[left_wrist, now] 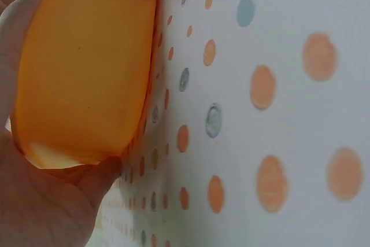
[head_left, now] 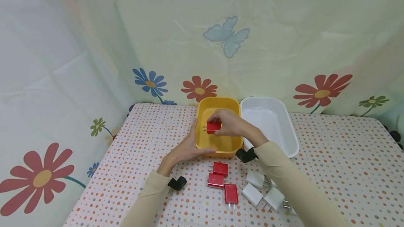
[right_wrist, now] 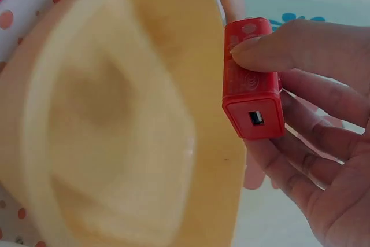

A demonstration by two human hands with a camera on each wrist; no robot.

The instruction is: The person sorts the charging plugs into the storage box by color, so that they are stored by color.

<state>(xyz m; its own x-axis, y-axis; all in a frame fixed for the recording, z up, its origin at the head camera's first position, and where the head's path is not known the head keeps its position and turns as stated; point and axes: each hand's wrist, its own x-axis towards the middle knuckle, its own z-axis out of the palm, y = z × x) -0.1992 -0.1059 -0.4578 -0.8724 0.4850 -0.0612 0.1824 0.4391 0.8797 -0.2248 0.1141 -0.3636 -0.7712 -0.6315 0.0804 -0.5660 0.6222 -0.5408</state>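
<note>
My right hand (head_left: 229,122) pinches a red USB charger (right_wrist: 252,82) between thumb and fingers, over the yellow tray (head_left: 224,150). The charger's USB port faces the camera in the right wrist view, and its prongs point left in the head view. My left hand (head_left: 186,146) holds the tray's near left corner, fingers along the left side and thumb at the front wall, as the left wrist view also shows. In front of the tray lie a red charger (head_left: 220,169), a second red charger (head_left: 216,180) and a third red charger (head_left: 231,194).
A white tray (head_left: 293,139) stands against the yellow one on the right, partly behind my right forearm. Several white chargers (head_left: 252,194) lie before it, some hidden by the sleeve. A dotted cloth (head_left: 341,164) covers the table, with a flowered curtain (head_left: 271,62) behind.
</note>
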